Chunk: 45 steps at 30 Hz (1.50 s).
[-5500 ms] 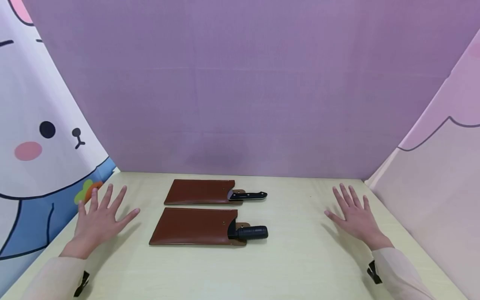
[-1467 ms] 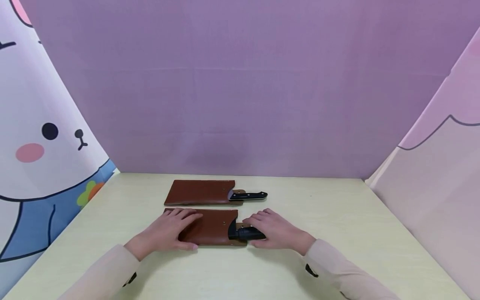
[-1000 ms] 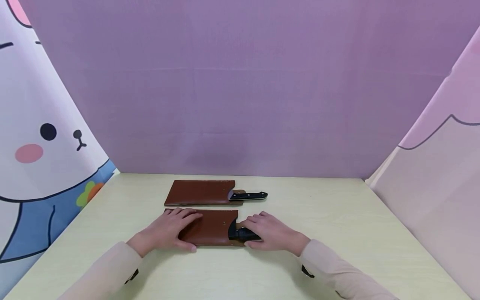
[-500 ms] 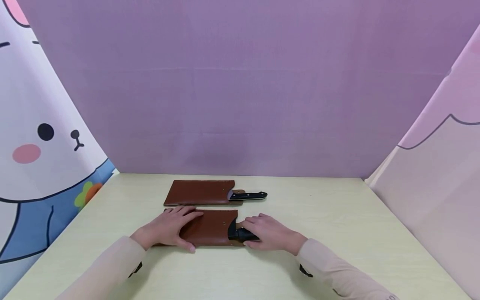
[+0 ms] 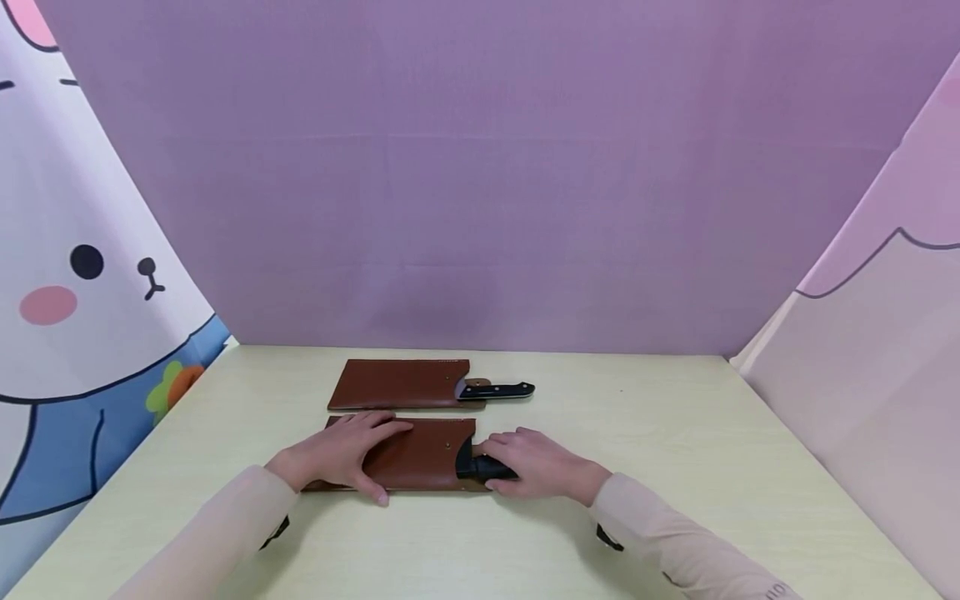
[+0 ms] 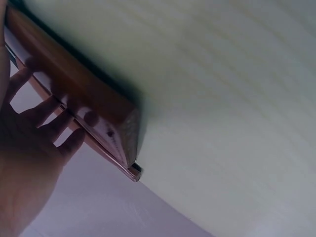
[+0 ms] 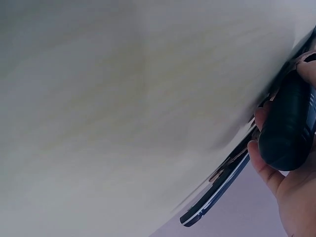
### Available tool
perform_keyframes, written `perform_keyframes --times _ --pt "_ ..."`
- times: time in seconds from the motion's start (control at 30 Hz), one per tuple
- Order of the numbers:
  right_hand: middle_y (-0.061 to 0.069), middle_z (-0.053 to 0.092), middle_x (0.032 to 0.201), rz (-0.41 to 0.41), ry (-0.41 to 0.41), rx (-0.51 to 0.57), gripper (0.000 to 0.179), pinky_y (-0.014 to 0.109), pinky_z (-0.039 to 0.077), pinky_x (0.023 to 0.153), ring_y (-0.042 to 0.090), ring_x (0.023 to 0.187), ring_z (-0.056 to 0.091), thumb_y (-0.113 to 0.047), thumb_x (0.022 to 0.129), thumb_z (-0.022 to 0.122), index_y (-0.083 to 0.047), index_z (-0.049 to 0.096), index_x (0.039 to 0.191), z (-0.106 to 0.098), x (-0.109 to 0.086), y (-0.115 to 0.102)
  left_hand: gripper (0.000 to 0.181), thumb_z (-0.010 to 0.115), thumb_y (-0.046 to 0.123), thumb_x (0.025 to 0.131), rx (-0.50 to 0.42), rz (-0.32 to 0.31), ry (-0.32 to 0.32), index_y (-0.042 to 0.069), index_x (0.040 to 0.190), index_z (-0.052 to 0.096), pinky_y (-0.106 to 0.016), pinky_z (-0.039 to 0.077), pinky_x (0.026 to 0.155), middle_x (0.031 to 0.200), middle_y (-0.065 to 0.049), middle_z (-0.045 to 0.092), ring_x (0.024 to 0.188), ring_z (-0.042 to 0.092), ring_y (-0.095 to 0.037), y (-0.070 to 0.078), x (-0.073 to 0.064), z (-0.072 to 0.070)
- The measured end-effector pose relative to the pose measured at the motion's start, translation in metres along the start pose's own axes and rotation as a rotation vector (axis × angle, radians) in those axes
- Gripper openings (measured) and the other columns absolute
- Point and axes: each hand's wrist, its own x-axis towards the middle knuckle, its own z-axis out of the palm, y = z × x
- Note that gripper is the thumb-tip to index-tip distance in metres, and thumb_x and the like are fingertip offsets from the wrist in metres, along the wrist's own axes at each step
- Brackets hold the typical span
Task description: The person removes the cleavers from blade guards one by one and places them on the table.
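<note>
In the head view, my left hand (image 5: pixel 343 454) rests across the left half of the nearer brown leather knife sheath (image 5: pixel 426 457), thumb by its near edge. My right hand (image 5: pixel 542 468) grips the thick black handle of a knife (image 5: pixel 495 468) that sticks out of this sheath's right end. A dark part of the blade shows at the mouth; the rest is hidden inside. The right wrist view has thumb and fingers around the rounded black handle (image 7: pixel 286 128). In the left wrist view, the fingers (image 6: pixel 73 140) reach extended over the glossy sheath (image 6: pixel 98 111).
Just beyond lies a second brown sheath (image 5: pixel 401 385) holding a knife with a slim, riveted black handle (image 5: pixel 498 391). Both lie on a pale wooden table (image 5: pixel 675 433). A purple cloth wall (image 5: pixel 480 183) rises behind, with printed cloth (image 5: pixel 82 333) at the left.
From wide apart above the table, both hands have come in to the nearer sheath and its knife. Over the last second, the left hand shifts slightly right; the right hand's grip stays almost still.
</note>
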Motion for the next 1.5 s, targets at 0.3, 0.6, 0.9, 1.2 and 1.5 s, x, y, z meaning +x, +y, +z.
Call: perform_keyframes --times 0.3,0.6,0.9,1.2,1.5 --pt "-0.005 0.061 0.105 0.004 0.004 0.047 0.036 0.021 0.042 0.072 0.003 0.083 0.054 -0.034 0.085 0.060 -0.018 0.055 0.117 0.001 0.002 0.001 0.103 0.064 0.076 0.056 0.014 0.024 0.014 0.024 0.141 0.035 -0.056 0.032 0.097 0.137 -0.009 0.039 0.126 0.036 -0.033 -0.004 0.005 0.002" --pt "-0.004 0.060 0.105 0.015 0.003 0.075 0.035 0.021 0.044 0.073 0.003 0.083 0.052 -0.033 0.086 0.060 -0.017 0.056 0.116 0.004 0.002 0.001 0.101 0.064 0.076 0.056 0.055 0.031 0.042 0.024 0.138 0.039 -0.055 0.030 0.099 0.130 -0.006 0.043 0.122 0.040 -0.030 -0.003 0.006 0.001" --pt "-0.003 0.058 0.105 -0.007 0.012 0.111 0.034 0.021 0.044 0.073 0.004 0.081 0.050 -0.031 0.087 0.059 -0.015 0.054 0.116 0.006 0.001 0.002 0.099 0.065 0.076 0.055 0.101 0.030 0.062 0.022 0.136 0.043 -0.054 0.032 0.099 0.125 -0.006 0.044 0.118 0.042 -0.028 0.002 0.005 -0.001" --pt "-0.004 0.057 0.105 -0.002 0.032 0.136 0.034 0.022 0.044 0.075 0.005 0.083 0.050 -0.030 0.086 0.059 -0.016 0.053 0.116 0.006 -0.002 0.001 0.100 0.065 0.076 0.055 0.136 0.042 0.089 0.021 0.135 0.044 -0.054 0.033 0.097 0.124 -0.007 0.045 0.114 0.043 -0.027 0.005 0.004 -0.003" --pt "-0.006 0.057 0.103 0.006 0.083 0.121 0.032 0.023 0.041 0.073 0.005 0.084 0.049 -0.030 0.085 0.061 -0.018 0.053 0.114 0.002 -0.005 -0.002 0.101 0.065 0.076 0.053 0.162 0.047 0.116 0.022 0.135 0.045 -0.050 0.035 0.093 0.123 -0.007 0.045 0.112 0.044 -0.026 0.009 0.002 -0.008"
